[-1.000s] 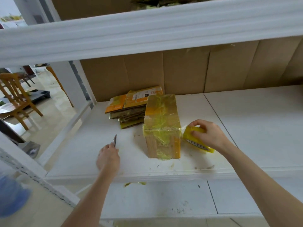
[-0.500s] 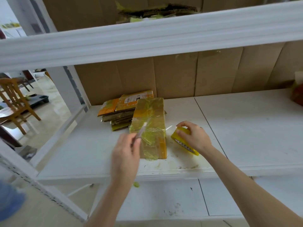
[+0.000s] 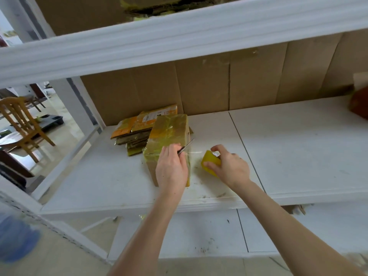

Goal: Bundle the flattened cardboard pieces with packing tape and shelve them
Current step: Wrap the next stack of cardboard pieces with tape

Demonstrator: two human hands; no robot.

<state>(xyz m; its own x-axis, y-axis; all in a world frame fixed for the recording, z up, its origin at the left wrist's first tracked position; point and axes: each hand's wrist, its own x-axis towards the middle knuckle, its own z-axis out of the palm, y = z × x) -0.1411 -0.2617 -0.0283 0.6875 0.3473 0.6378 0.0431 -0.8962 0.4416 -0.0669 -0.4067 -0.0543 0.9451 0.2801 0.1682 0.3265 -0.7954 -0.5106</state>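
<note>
A cardboard bundle (image 3: 167,134) wrapped in yellowish clear tape lies on the white shelf (image 3: 298,152). My left hand (image 3: 171,170) is over its near end and grips a small metal blade (image 3: 187,147) that points toward the strip of tape (image 3: 194,153) stretched off the bundle's right side. My right hand (image 3: 229,166) holds the yellow tape roll (image 3: 210,161) on the shelf just right of the bundle. Behind the bundle to the left lies a second stack of flattened cardboard pieces (image 3: 137,132) with orange and yellow faces.
Brown cardboard sheets (image 3: 229,86) line the shelf's back. A white beam (image 3: 179,34) crosses above, with more cardboard on the upper shelf. A reddish object (image 3: 359,102) sits at the far right. A wooden chair (image 3: 22,124) stands beyond the left post. A lower shelf (image 3: 179,236) lies beneath.
My left hand carried the blade from the shelf's left front across to the bundle's right side at the taut tape. My right hand stayed on the roll.
</note>
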